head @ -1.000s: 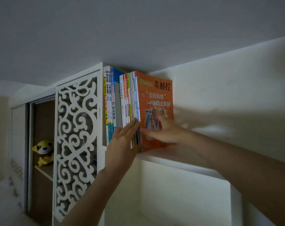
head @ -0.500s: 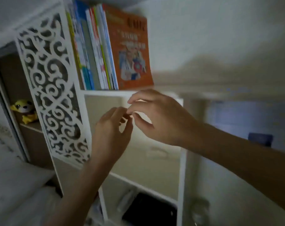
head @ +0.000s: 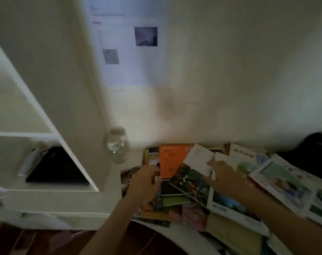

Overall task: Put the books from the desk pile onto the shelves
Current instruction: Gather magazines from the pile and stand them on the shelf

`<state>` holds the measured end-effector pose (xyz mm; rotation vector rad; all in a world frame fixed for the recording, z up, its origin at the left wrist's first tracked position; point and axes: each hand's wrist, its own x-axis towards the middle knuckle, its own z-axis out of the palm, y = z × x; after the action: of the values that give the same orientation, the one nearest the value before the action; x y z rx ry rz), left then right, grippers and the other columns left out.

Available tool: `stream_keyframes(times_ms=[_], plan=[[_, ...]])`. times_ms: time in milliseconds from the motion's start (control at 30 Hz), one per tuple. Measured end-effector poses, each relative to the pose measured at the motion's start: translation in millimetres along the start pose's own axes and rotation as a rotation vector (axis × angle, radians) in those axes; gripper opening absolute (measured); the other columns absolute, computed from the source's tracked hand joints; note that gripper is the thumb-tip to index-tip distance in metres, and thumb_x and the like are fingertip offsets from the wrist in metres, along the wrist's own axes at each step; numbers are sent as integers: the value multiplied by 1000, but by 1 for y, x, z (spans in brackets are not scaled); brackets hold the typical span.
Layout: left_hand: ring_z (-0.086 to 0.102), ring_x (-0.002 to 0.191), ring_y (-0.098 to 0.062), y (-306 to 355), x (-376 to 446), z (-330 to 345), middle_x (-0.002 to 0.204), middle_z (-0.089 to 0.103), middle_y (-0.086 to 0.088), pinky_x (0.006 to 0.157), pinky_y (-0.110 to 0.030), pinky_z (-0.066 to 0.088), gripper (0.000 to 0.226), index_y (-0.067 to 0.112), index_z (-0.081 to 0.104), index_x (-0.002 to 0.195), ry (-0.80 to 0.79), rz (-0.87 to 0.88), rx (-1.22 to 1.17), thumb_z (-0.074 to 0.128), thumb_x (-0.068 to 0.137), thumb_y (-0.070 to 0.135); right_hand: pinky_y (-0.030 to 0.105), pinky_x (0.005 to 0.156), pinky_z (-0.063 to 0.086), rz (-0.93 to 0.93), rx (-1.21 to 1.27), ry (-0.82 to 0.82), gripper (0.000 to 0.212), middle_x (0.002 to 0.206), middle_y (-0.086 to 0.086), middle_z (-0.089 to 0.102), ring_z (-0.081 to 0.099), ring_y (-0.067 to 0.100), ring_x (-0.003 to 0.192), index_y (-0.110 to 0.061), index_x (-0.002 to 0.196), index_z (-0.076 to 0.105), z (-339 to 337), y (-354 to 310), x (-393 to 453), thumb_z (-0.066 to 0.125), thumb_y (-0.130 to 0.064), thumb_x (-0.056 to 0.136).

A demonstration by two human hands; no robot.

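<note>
At far left, the shelves stand as a white unit with open compartments; a flat black thing lies in the lowest one. Just right of the unit's side panel a clear jar stands on the desk, close to the wall. Right of the jar, the pile sprawls across the desk toward the right edge: thin, glossy paperbacks and magazines lying flat, overlapping at odd angles. The left hand is over the pile's left edge, fingers bent down onto the covers beside an orange book; blur hides whether it has actually gripped anything. The right hand reaches in farther right, fingertips at the corner of a pale book that lies tilted on the heap; again I cannot tell whether it pinches the corner or only touches it. Farther right lie more pale illustrated books, and a dark object sits at the far right by the wall. These books look light singly, floppy rather than stiff, with slick covers that probably slide on one another, so lifting by one corner would likely let a book sag or shed its neighbours. Gripping the spine edge, thumb on top and fingers beneath, or squaring a few between both palms, seems safer.
</note>
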<state>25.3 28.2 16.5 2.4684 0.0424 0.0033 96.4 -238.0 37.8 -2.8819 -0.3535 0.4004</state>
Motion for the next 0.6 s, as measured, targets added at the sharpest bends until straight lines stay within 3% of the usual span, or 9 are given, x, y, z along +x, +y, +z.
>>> stream_keyframes(times_ms=[100,233,367,467,600], plan=[[51,117,-16,3,19,56,127,56,2,91,-21,40,39,21,52,130,-101,5,-79,58,93,34,49,119,19,138,-25,-67,81,161,8,13,18,28,147,-22,153,15,48,30,-6,43,-65,90],[40,130,-22,15,54,107,141,43,-2,107,-31,34,59,17,37,142,-138,-38,-133,60,92,39,60,117,13,365,127,-48,91,163,1,-9,1,25,150,-31,154,1,88,60,-14,32,-78,82],[41,127,-29,27,83,127,138,44,-11,104,-35,33,68,8,36,139,-153,-135,-23,62,89,46,55,119,13,497,92,64,76,163,2,-2,1,25,150,-32,153,9,92,98,-49,34,-68,91],[55,114,-25,37,98,128,130,57,-6,95,-34,47,70,10,46,132,-218,-261,-205,71,80,49,56,114,25,641,155,134,75,160,5,14,14,29,147,-33,151,20,87,135,-72,36,-70,88],[44,131,-25,68,88,143,143,44,-5,101,-33,39,88,11,25,144,-266,-231,-366,78,78,36,48,108,38,616,272,208,66,150,8,36,32,30,138,-31,147,33,86,166,-84,42,-61,89]])
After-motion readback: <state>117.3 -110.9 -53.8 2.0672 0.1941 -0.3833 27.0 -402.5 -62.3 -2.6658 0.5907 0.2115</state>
